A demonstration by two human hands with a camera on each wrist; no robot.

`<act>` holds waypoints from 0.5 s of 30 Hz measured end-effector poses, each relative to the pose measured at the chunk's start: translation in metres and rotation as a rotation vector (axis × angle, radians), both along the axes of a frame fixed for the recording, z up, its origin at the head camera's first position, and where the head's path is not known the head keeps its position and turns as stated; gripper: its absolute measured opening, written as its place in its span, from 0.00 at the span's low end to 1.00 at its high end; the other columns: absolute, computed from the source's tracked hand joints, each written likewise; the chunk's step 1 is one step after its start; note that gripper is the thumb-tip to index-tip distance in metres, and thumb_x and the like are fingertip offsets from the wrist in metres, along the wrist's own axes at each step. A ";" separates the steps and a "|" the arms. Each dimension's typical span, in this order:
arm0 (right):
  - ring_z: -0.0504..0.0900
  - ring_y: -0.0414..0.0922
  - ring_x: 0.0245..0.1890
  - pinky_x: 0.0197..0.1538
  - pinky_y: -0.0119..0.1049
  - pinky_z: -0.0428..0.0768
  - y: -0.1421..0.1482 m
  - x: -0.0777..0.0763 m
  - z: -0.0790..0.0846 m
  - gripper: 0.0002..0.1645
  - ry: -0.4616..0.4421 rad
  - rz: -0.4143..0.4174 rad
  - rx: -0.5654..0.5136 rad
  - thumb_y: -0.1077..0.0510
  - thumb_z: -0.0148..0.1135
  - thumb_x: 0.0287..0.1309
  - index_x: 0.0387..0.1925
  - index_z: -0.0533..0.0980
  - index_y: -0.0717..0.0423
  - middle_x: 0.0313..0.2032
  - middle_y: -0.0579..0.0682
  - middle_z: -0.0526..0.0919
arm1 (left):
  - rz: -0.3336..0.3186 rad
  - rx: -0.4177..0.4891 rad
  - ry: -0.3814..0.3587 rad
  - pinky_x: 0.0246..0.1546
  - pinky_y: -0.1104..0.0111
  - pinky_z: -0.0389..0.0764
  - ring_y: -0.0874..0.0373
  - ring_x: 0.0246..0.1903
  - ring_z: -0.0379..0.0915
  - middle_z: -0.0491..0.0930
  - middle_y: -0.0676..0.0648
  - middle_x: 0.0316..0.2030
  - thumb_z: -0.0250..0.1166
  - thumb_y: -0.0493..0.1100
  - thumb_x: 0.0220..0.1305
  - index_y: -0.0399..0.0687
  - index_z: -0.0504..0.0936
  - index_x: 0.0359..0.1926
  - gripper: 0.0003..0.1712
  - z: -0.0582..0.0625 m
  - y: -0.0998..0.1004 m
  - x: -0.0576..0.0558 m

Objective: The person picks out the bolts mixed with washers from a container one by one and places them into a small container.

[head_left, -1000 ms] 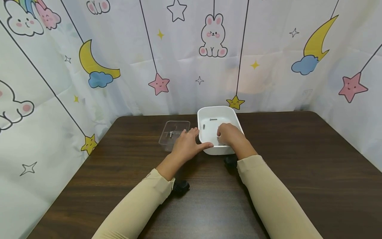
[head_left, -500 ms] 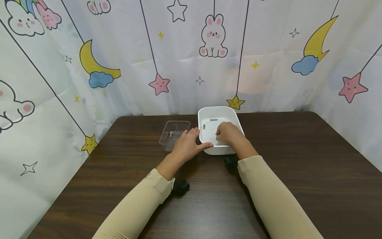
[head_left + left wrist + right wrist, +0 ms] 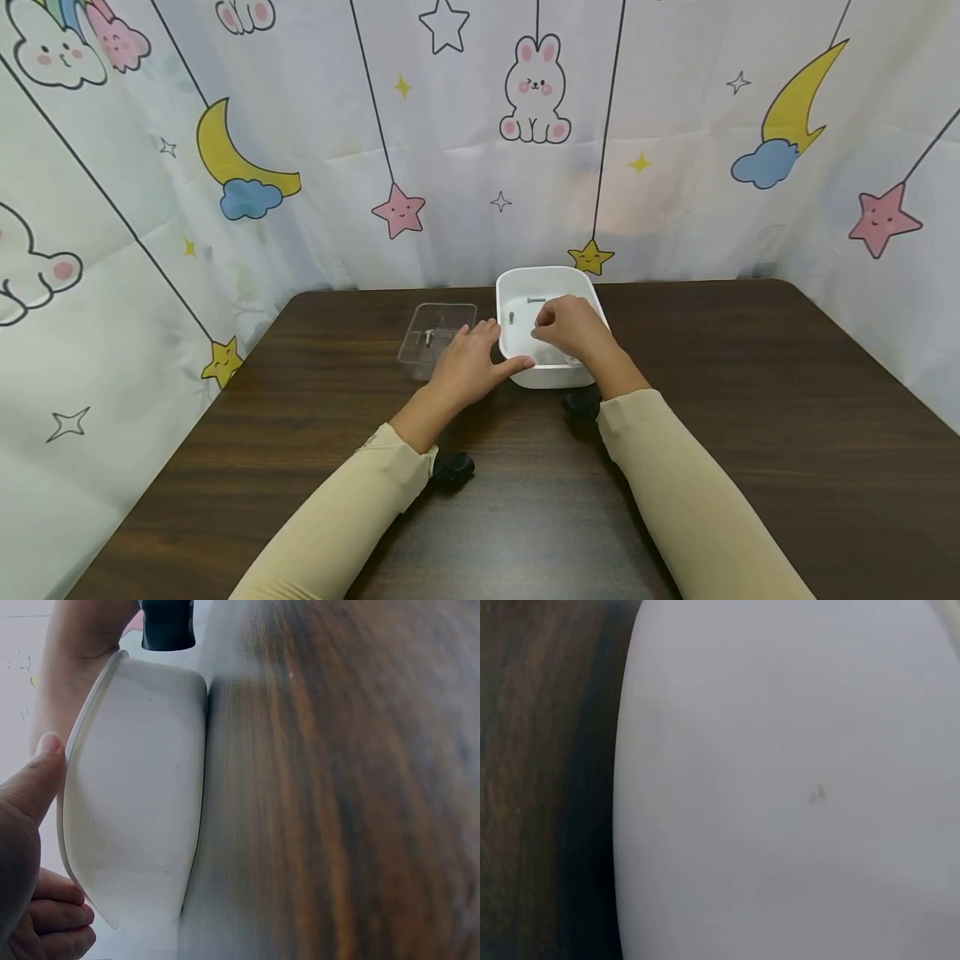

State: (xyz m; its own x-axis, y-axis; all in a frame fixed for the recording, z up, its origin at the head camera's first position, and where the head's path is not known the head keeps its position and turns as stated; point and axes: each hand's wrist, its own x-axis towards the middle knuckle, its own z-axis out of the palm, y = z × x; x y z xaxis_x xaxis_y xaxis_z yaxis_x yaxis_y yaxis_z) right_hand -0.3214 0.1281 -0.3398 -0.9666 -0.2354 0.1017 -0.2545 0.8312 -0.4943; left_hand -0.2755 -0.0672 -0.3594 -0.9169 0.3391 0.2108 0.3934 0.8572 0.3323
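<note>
In the head view a white plastic tub (image 3: 516, 283) stands near the table's back edge, with two small metal screws on its floor, one screw (image 3: 536, 300) lying sideways and another screw (image 3: 512, 317) pointing lengthwise. My right hand (image 3: 573, 329) is over the tub, thumb and index finger pinched together on a small screw that the fingertips hide. My left hand (image 3: 467, 362) spreads round the tub's near left corner, its thumb (image 3: 37, 776) on the near rim and its fingers along the left side. The right wrist view shows only the tub's outer wall (image 3: 780, 825).
Left of the tub sits a clear plastic box (image 3: 420, 333) with small metal hardware (image 3: 429, 337) inside, partly behind my left hand. The dark wooden table (image 3: 750, 417) reaches to a patterned curtain (image 3: 450, 150) behind the containers. Black wrist devices (image 3: 453, 471) hang under both wrists.
My right hand has risen from the tub's floor and shifted slightly left; the screw near its fingertips has gone from the floor with it. The left hand and tub have stayed put.
</note>
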 end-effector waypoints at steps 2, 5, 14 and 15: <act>0.81 0.49 0.37 0.43 0.44 0.81 -0.001 0.000 -0.001 0.10 0.040 0.004 -0.025 0.55 0.66 0.60 0.38 0.84 0.57 0.38 0.53 0.87 | 0.000 0.005 -0.001 0.73 0.52 0.57 0.46 0.72 0.59 0.66 0.42 0.71 0.59 0.75 0.58 0.46 0.68 0.71 0.51 0.000 0.000 0.000; 0.82 0.49 0.37 0.43 0.44 0.82 -0.002 0.000 -0.001 0.08 0.092 0.007 -0.059 0.58 0.64 0.58 0.36 0.83 0.57 0.37 0.53 0.87 | 0.000 0.007 0.000 0.72 0.51 0.58 0.45 0.72 0.59 0.66 0.42 0.70 0.59 0.75 0.58 0.45 0.68 0.70 0.51 0.000 0.000 0.000; 0.84 0.48 0.36 0.42 0.43 0.82 -0.006 0.004 0.001 0.06 0.060 -0.013 -0.086 0.58 0.67 0.58 0.35 0.83 0.56 0.35 0.53 0.87 | -0.003 -0.005 0.001 0.74 0.54 0.56 0.48 0.71 0.60 0.66 0.42 0.70 0.59 0.75 0.58 0.46 0.68 0.70 0.50 0.000 -0.001 0.000; 0.84 0.49 0.37 0.43 0.44 0.82 -0.007 0.003 0.001 0.06 0.054 -0.013 -0.087 0.58 0.68 0.58 0.35 0.83 0.57 0.36 0.53 0.88 | -0.003 -0.005 0.000 0.74 0.53 0.56 0.48 0.71 0.60 0.66 0.42 0.70 0.58 0.75 0.58 0.46 0.68 0.70 0.50 0.001 -0.001 0.000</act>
State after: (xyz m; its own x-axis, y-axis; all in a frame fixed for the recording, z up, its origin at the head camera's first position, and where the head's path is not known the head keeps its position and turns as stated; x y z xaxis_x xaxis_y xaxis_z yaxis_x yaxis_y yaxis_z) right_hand -0.3179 0.1213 -0.3391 -0.9621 -0.2110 0.1728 -0.2720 0.7891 -0.5507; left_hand -0.2758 -0.0680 -0.3588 -0.9161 0.3425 0.2085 0.3955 0.8579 0.3280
